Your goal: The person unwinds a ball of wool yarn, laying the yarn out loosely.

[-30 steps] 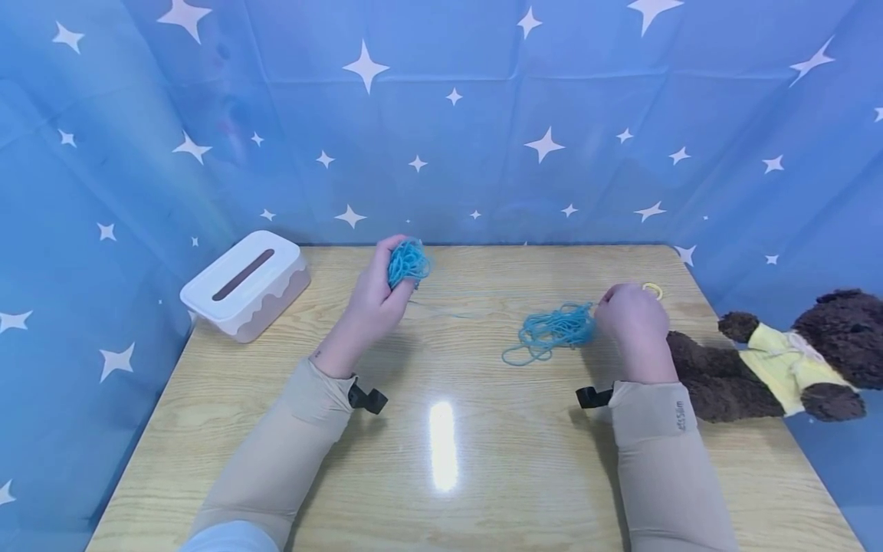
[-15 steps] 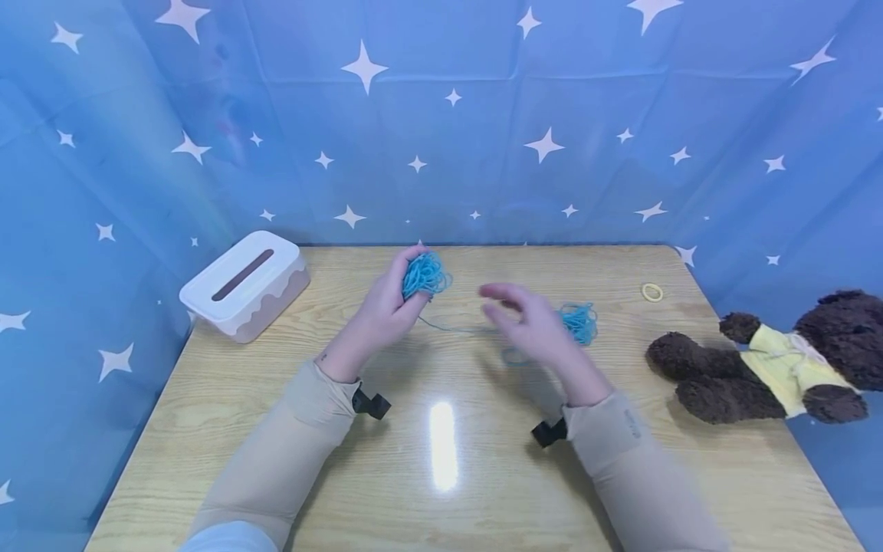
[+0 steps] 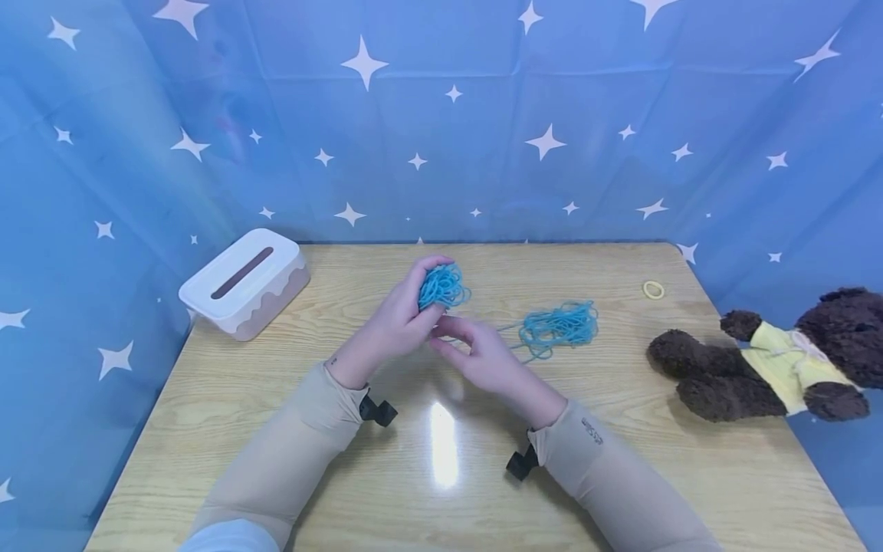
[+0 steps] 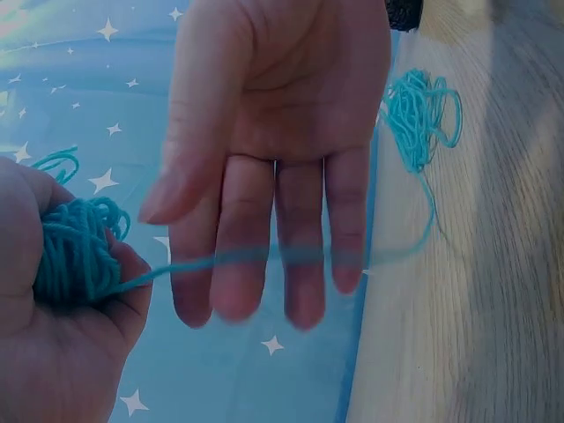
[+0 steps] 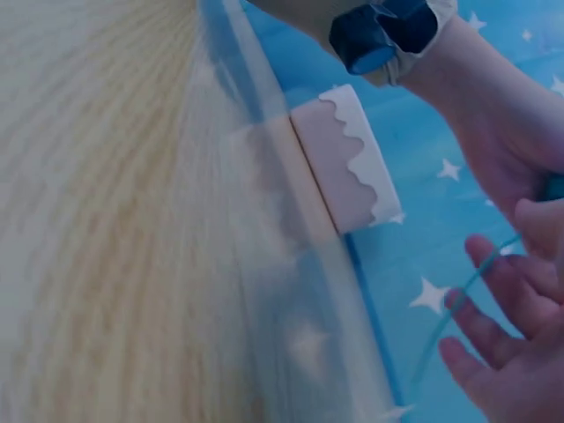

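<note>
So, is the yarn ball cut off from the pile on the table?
No, the left wrist view shows one strand running from the yarn ball to the pile.

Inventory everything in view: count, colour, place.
wooden table: 1, light brown, below
star-print curtain: 1, blue-white, behind
wound yarn bundle: 1, turquoise, in left hand
loose yarn heap: 1, turquoise, on table
yarn strand: 1, turquoise, bundle to heap
ring: 1, yellow, table's far right
slotted box: 1, white-pinkish, far left
plush bear: 1, brown, yellow-topped, right edge
left hand: 1, bare, around bundle
right hand: 1, bare, beside left
sleeves: 2, beige, on arms
wrist devices: 2, black, wrists
</note>
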The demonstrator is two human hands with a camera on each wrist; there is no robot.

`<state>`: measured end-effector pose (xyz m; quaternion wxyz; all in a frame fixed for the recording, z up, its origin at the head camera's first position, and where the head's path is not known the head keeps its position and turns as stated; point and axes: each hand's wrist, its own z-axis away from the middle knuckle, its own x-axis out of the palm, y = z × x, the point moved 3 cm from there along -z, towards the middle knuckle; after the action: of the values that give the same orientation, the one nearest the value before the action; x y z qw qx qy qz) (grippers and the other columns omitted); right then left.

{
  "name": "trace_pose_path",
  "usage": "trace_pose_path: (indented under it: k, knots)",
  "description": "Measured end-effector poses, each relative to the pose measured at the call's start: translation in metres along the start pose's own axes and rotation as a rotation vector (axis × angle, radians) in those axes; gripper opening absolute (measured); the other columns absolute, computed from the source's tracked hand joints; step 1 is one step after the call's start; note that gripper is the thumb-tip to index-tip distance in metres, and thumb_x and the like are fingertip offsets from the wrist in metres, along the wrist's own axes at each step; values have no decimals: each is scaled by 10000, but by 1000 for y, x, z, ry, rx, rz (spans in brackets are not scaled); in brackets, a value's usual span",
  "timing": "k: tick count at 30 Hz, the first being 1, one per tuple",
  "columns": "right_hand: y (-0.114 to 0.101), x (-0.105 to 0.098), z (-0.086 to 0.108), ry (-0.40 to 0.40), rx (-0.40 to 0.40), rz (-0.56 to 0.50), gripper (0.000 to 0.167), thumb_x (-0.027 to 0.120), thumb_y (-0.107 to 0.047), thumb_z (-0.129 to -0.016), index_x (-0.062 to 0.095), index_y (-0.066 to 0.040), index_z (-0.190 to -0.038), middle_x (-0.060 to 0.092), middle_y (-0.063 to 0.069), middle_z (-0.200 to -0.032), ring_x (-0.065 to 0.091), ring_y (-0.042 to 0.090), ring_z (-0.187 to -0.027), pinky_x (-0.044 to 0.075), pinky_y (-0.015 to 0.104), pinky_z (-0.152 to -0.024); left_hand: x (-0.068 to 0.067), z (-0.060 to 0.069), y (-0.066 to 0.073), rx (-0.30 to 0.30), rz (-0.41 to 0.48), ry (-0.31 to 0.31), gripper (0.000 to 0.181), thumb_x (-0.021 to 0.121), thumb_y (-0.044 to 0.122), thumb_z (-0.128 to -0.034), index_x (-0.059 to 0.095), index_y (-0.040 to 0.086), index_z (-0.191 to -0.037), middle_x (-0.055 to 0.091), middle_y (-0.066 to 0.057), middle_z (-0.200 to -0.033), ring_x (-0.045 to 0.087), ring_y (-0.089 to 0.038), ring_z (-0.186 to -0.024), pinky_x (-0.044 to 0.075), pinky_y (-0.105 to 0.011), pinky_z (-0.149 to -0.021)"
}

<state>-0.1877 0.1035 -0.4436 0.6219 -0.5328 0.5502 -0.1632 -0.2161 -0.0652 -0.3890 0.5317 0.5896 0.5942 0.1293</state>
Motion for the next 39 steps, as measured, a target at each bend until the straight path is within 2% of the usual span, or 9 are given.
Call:
trace_pose_path:
  k: [5, 9, 13, 18, 24, 27, 29, 33, 39]
  knots:
    - [3, 2, 1, 79, 39, -10, 238, 708, -205, -1081, 807, -107, -1274, 846, 54, -1195, 797, 274, -1157, 650, 469, -974, -1, 0, -1, 7, -12, -10, 629, 556, 57, -981, 395, 70, -1589, 647, -176, -1280, 651, -292, -1128, 564, -474, -1022]
    - [5, -4, 2, 170, 72, -54, 212, 708, -179, -1078, 822, -93, -1235, 859, 57, -1079, 813, 258, -1047, 634, 349, -844, -2, 0, -3, -22, 12, -12, 619, 543, 53, -1006, 381, 79, -1603, 631, -164, -1256, 628, -276, -1092, 557, -451, -992]
    - [7, -12, 2, 232, 112, -83, 210, 716, -196, -1081, 828, -111, -1237, 863, 57, -1084, 821, 242, -1063, 647, 340, -860, -5, -1, -6, -51, 25, 16, 601, 532, 68, -1031, 377, 92, -1611, 630, -139, -1250, 623, -257, -1065, 563, -427, -957]
    - [6, -21, 1, 258, 139, -74, 226, 713, -243, -1088, 807, -80, -1214, 852, 66, -1068, 811, 255, -1055, 645, 387, -889, -8, -2, -10, -40, 17, 62, 585, 536, 67, -1039, 380, 72, -1603, 634, -140, -1244, 631, -262, -1070, 569, -438, -984]
    - [11, -35, 1, 226, 163, 6, 229, 674, -266, -1106, 769, -76, -1192, 818, 148, -1041, 774, 257, -941, 588, 262, -727, -14, -2, -17, -69, -43, 137, 584, 525, 84, -1048, 368, 82, -1611, 628, -117, -1159, 608, -241, -977, 549, -420, -923]
    - [15, -49, 2, 205, 191, 63, 274, 641, -297, -1120, 749, -67, -1223, 798, 190, -1077, 736, 229, -906, 575, 265, -715, -18, -1, -20, -87, -40, 160, 575, 509, 99, -1067, 360, 94, -1622, 615, -102, -1097, 584, -233, -910, 527, -404, -867]
    - [15, -63, 3, 218, 218, 95, 296, 628, -311, -1126, 734, -60, -1243, 787, 191, -1099, 715, 213, -909, 574, 267, -723, -19, -1, -20, -88, -32, 168, 577, 500, 100, -1068, 359, 103, -1628, 607, -97, -1073, 572, -231, -893, 513, -397, -846]
    - [13, -93, 8, 284, 265, 117, 291, 614, -319, -1133, 715, -64, -1230, 766, 166, -1102, 691, 221, -939, 566, 245, -743, -20, -2, -20, -76, -28, 173, 592, 492, 99, -1061, 352, 100, -1635, 605, -95, -1041, 576, -227, -869, 510, -389, -816]
    - [10, -125, 16, 382, 238, 133, 315, 587, -343, -1147, 709, -56, -1194, 756, 153, -1063, 688, 193, -907, 529, 205, -705, -20, -3, -18, -85, -59, 178, 586, 470, 93, -1062, 351, 81, -1636, 592, -99, -1050, 568, -236, -870, 511, -405, -839]
